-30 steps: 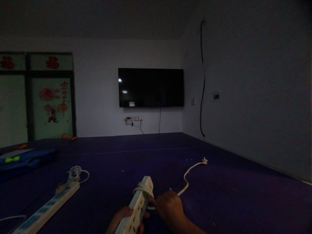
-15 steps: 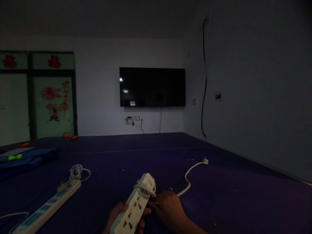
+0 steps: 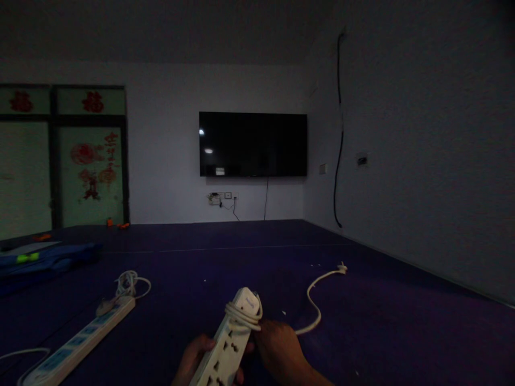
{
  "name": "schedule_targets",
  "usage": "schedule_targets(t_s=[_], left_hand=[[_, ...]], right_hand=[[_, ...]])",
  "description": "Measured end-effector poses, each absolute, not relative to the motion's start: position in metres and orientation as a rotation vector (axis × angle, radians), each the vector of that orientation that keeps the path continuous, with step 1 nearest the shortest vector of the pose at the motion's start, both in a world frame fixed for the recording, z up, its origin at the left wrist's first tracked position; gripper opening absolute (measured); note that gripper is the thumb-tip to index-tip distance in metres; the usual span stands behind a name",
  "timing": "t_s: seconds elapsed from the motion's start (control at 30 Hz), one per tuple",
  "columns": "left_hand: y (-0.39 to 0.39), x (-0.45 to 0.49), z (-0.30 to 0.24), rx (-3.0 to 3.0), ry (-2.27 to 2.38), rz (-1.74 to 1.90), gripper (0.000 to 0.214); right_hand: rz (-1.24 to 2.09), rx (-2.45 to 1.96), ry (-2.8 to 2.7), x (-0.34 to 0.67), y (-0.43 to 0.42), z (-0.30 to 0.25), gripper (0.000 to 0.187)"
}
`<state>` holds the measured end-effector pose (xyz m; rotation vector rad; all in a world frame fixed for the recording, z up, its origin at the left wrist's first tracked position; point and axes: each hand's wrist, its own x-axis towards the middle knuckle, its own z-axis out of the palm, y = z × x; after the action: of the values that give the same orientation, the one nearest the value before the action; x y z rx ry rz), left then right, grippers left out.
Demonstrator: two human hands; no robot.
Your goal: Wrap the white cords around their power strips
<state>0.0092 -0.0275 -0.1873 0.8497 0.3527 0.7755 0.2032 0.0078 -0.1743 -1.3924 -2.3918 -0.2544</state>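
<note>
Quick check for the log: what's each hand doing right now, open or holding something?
Left hand: closed, holding the white power strip.
Right hand: closed, apparently on the white cord; fingertips hidden.

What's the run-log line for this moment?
left hand: holding power strip; right hand: at cord, grip hidden; cord: looped around strip; plug: on purple surface

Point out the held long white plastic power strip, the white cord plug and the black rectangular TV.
Long white plastic power strip (image 3: 228, 342): head view, socket face, upper part.
White cord plug (image 3: 342, 269): head view, plug body.
Black rectangular TV (image 3: 253, 144): head view, centre of the screen.
</note>
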Motion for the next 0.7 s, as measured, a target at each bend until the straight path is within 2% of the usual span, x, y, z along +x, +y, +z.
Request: schedule_targets(t_s=[0.2,0.37,0.53,0.7], left_hand=[[-0.019,0.009,-0.199,0.843,0.405,0.718,0.068],[-0.024,0.012,-0.196,0.744,0.395,0.774,0.061],[-0.029,0.016,-0.188,0.676,0.423,0.798,0.064],[-0.025,0.016,-0.186,0.609,0.446,0.82,0.053]], right_hand=[[-0.349,-1.373,-2.465,0.201,0.003,-0.171,0.023],[-0.3,-1.354,-2.494,0.201,0.004,-0.169,0.023],[-0.262,-1.397,-2.435,0.202,0.004,-0.169,0.022],[-0.208,-1.399,-2.377,0.204,0.003,-0.169,0.021]])
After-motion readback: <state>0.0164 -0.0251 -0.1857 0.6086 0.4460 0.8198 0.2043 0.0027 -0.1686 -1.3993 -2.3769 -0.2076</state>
